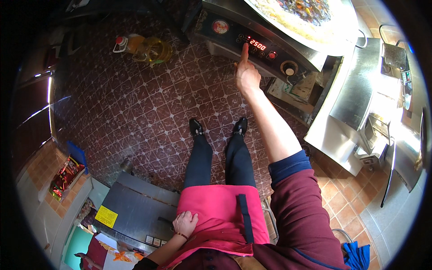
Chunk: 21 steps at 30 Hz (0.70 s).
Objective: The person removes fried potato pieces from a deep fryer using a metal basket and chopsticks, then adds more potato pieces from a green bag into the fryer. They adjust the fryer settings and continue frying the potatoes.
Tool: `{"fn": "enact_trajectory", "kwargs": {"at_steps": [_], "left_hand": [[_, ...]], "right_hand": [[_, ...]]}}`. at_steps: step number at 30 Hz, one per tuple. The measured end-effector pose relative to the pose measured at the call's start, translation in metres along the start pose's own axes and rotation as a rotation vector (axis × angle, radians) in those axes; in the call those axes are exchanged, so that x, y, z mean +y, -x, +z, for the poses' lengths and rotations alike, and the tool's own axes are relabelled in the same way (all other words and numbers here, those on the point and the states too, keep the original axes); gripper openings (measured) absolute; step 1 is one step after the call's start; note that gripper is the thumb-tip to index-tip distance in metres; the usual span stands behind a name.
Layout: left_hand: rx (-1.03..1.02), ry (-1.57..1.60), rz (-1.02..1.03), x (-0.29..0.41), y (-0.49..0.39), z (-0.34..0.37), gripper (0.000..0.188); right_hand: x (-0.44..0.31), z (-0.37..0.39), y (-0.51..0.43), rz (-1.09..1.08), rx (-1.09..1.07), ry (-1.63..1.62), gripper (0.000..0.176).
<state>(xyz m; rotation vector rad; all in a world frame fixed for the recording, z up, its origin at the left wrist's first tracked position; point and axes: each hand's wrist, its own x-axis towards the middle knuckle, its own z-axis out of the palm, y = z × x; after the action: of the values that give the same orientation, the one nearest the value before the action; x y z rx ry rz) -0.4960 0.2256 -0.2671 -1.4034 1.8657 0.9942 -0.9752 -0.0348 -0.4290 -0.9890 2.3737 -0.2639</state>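
Note:
My right hand [248,76] reaches forward with its index finger stretched out and the other fingers curled in. That fingertip is at the buttons beside the lit red digital display [258,44] on a black cooker control panel [233,32]. A round knob [289,69] sits at the panel's right end. Above the panel, a wide pan [337,44] holds dark, mixed food [308,10] and is partly overexposed. My left hand [185,222] rests against my pink apron [219,206], its fingers curled, with nothing visible in it.
A bottle of yellow oil [153,50] stands on the brown tiled floor [145,98]. To the right is a stainless-steel counter [354,91]. A metal cabinet [141,199] with a yellow label is at lower left. Blue cloth [357,254] hangs at lower right.

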Motion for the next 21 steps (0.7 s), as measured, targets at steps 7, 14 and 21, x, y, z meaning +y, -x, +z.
{"fn": "enact_trajectory", "kwargs": {"at_steps": [7,14,21], "left_hand": [[-0.010,-0.005,-0.009,0.001,-0.002,-0.005,0.035],[-0.010,-0.012,0.015,0.003,-0.003,-0.005,0.035],[-0.018,-0.039,0.013,0.006,-0.006,-0.010,0.035]], "right_hand": [[-0.004,0.000,0.000,-0.006,0.016,0.008,0.083],[0.018,-0.007,0.027,-0.008,0.097,-0.050,0.088],[0.055,-0.013,0.037,0.049,0.147,-0.004,0.090]]}}
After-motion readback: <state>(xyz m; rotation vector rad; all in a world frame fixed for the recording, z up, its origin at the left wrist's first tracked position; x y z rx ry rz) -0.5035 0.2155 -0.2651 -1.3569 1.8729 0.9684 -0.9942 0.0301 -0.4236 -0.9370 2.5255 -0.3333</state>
